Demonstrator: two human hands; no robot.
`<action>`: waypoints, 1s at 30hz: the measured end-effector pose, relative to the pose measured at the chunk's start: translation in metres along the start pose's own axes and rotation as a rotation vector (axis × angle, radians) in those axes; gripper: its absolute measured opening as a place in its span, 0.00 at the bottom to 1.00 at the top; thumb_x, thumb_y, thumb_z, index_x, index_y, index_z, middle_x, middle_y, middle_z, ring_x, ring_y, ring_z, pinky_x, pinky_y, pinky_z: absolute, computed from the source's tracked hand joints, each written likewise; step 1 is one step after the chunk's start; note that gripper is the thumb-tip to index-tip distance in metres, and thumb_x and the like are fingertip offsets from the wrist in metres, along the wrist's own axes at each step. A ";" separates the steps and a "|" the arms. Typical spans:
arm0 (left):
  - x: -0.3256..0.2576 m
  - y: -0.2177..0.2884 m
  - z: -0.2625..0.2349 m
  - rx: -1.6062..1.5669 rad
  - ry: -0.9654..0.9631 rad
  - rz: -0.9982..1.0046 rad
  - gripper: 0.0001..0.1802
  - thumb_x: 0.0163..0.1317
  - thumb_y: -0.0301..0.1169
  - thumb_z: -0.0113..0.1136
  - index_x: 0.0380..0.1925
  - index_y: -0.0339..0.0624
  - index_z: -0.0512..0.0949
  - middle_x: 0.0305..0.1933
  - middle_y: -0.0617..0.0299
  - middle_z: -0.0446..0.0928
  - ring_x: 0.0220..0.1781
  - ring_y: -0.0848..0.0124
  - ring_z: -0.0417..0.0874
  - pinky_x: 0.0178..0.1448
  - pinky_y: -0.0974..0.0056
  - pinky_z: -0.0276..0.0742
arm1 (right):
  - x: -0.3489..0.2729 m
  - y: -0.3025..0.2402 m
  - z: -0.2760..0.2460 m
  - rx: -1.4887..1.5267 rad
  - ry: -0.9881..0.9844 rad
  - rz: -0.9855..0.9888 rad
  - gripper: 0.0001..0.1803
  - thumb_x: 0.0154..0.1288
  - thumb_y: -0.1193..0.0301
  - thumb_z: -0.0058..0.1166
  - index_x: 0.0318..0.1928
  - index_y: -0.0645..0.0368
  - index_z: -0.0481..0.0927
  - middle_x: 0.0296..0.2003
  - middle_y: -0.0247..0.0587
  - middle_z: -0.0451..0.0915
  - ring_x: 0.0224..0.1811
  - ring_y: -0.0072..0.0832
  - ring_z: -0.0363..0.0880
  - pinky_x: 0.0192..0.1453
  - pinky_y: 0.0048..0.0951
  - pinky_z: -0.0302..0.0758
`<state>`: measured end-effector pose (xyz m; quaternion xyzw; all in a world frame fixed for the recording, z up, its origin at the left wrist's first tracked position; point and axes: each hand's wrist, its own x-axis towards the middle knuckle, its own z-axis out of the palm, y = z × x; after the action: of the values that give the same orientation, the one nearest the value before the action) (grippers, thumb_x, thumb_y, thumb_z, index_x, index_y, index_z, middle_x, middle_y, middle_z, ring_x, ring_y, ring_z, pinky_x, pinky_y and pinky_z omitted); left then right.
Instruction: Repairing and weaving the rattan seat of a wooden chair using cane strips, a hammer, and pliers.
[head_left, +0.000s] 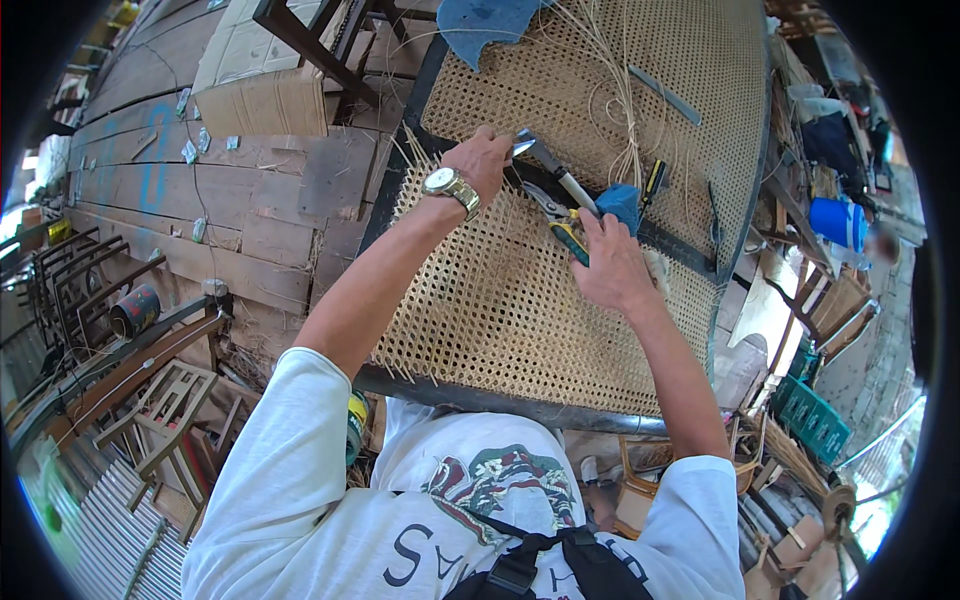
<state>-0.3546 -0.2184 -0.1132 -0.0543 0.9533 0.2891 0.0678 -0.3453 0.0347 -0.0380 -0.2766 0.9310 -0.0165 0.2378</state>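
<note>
A woven cane sheet (480,290) lies across a dark frame in front of me. My left hand (480,163), a metal-band watch on its wrist, rests at the dark bar by the sheet's loose strand ends. Its fingers are curled together, and whatever they pinch is hidden. Further right, my right hand (613,262) has its fingers and thumb around the yellow-and-green handles of pruning shears (566,236). The shears' metal jaws point toward my left hand. Beside them lies a hammer (565,180), its head near my left fingertips and its handle end close to my right fingers.
Past my right hand are a blue cloth (621,205) and a black-and-yellow tool (654,182). Long cane strands (625,120) and a flat metal strip (665,95) lie on the far panel. Cardboard (265,95) and wooden chair frames (165,410) stand left; a blue bucket (838,222) is right.
</note>
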 end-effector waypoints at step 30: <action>0.009 -0.027 -0.014 0.050 -0.185 0.090 0.10 0.63 0.35 0.65 0.38 0.41 0.81 0.43 0.53 0.77 0.48 0.54 0.80 0.51 0.52 0.77 | 0.012 -0.016 -0.012 0.051 -0.057 -0.019 0.37 0.59 0.62 0.59 0.67 0.59 0.64 0.56 0.60 0.71 0.57 0.55 0.74 0.63 0.49 0.73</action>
<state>-0.3609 -0.2491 -0.1173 0.0174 0.9513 0.2719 0.1439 -0.3510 0.0140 -0.0299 -0.2797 0.9204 -0.0347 0.2710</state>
